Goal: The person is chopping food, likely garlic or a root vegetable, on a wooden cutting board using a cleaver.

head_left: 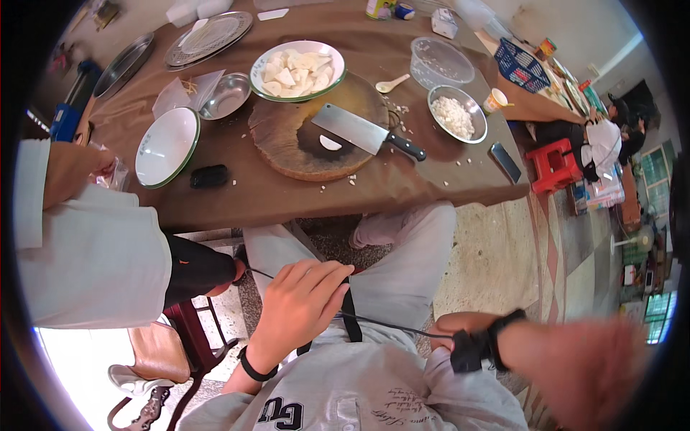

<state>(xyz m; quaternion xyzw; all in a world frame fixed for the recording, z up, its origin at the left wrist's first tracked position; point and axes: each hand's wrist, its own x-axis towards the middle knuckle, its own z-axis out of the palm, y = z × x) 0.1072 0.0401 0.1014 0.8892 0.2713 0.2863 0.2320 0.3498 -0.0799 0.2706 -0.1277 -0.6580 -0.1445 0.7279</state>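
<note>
My left hand point(305, 296) hovers over my lap with its fingers stretched out and nothing visible in it. A thin black cable point(388, 325) passes by its fingertips to a black device point(468, 352) at my right wrist. My right hand point(593, 370) is swung out to the right, smeared by motion, so its fingers cannot be made out. Away from both hands, on the table, a cleaver point(352, 129) rests on a round wooden chopping board point(277, 136), next to a white slice point(330, 143). Behind them stands a bowl point(336, 79) of white cut pieces.
The brown-covered table point(244, 201) also bears a tilted enamel bowl point(169, 147), a metal bowl point(225, 97), a bowl of diced white bits point(453, 118), a spoon point(392, 84) and a phone point(505, 162). Another person point(93, 251) stands close on my left, beside a chair point(205, 337).
</note>
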